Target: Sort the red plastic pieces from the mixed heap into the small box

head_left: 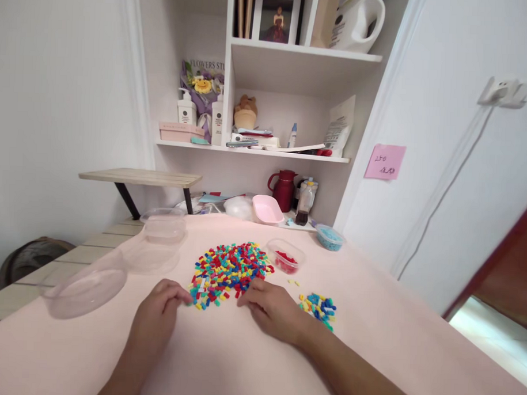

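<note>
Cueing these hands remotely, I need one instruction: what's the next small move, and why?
Probably pick red from the mixed pile with the right hand: it's at the pile's near edge, and the clear tub alongside shows only red pieces.

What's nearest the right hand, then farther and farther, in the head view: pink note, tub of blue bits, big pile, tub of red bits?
1. Big pile, by the right hand
2. Tub of red bits, right of pile
3. Tub of blue bits, farther right
4. Pink note, on the wall

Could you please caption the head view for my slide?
Left hand and right hand at a pile of small multicoloured pieces.
</note>
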Available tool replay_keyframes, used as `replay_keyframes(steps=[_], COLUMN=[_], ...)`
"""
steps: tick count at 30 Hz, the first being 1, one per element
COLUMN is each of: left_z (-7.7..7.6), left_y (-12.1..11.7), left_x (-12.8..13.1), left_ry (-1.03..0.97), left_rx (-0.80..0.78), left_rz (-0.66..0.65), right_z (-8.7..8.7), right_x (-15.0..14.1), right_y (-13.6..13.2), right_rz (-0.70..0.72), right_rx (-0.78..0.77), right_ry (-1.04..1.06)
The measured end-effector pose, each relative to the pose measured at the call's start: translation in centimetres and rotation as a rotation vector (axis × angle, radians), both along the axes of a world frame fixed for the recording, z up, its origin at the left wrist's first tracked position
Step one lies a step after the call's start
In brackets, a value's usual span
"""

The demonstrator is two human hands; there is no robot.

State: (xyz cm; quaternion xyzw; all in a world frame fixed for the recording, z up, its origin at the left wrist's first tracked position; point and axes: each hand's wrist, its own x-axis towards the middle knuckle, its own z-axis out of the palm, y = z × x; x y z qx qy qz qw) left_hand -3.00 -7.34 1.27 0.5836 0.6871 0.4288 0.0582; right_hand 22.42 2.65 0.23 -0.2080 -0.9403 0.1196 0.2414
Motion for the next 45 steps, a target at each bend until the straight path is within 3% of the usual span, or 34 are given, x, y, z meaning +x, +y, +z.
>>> replay_keyframes(steps=[3,5,12,16,22,27,39,45], left_z=[-0.2,-0.7,-2.0,-2.2,-2.5,-1.8,-1.0,-0.7], left_y=[0.1,0.4,0.4,0.5,1.4,1.2,0.9,1.0], left_x=[0.3,0.6,0.8,0.7,-0.6,-1.6,-0.8,-0.7], left_ry=[0.075,0.145,0.306,0.318,0.136,-0.042,-0.058,-0.051], left_rx=[-0.116,-0.141,-0.165,-0.167,0.024,0.103,0.052,0.004], left_rz=[-0.187,-0.234,-0.176,-0.178,-0.124,0.085,0.041,0.046], right_z=[0.1,0.1,-0.6,-0.6,-0.1,0.5,1.0,2.0], right_x=[-0.6,-0.9,-0.8,-0.9,-0.3,0.4,0.1,0.8], right_y=[-0.3,-0.2,0.9,0.8,1.0,1.4,0.6,1.8], right_rz=[0.011,-0.032,-0.233,-0.238,-0.206,-0.277,-0.297,-0.330], right_rx=[0.065,0.096,-0.004,-0.010,-0.145,-0.209,-0.206,-0.086], right_ry=[-0.024,-0.022,0.097,0.014,0.116,0.212,0.041,0.239])
